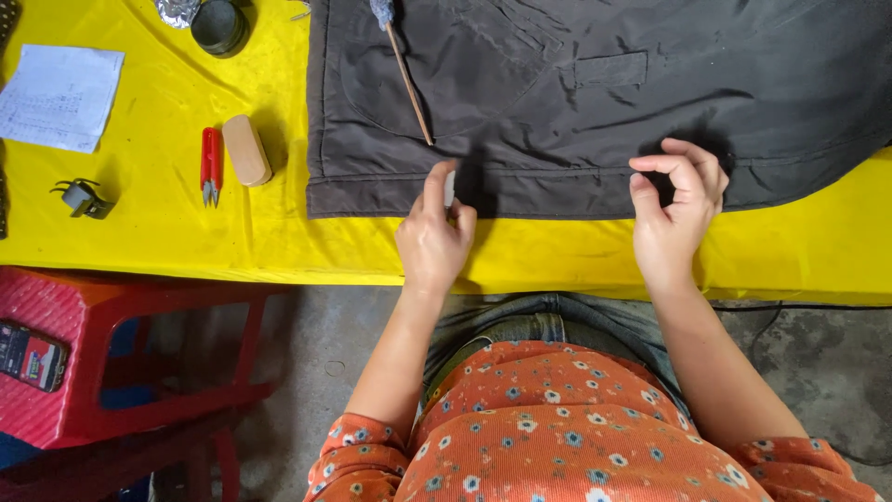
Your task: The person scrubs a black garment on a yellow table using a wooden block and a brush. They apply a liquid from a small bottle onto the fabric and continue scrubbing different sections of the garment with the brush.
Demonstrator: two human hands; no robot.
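A dark grey garment (pixel 595 102) lies spread on a yellow table (pixel 167 232). My left hand (pixel 434 232) rests at the garment's lower hem, pinching a small white piece, perhaps chalk (pixel 450 189), against the cloth. My right hand (pixel 676 209) sits farther right on the same hem, thumb and forefinger pinched together at the fabric's edge. A thin wooden stick (pixel 410 84) with a grey padded tip lies on the garment above my left hand.
Left of the garment lie red thread snips (pixel 211 165), a tan wooden block (pixel 246 150), a small grey clip (pixel 84 198), a sheet of paper (pixel 60 98), a dark round tin (pixel 219 26) and foil. A red plastic stool (pixel 111 307) holds a phone (pixel 31 355).
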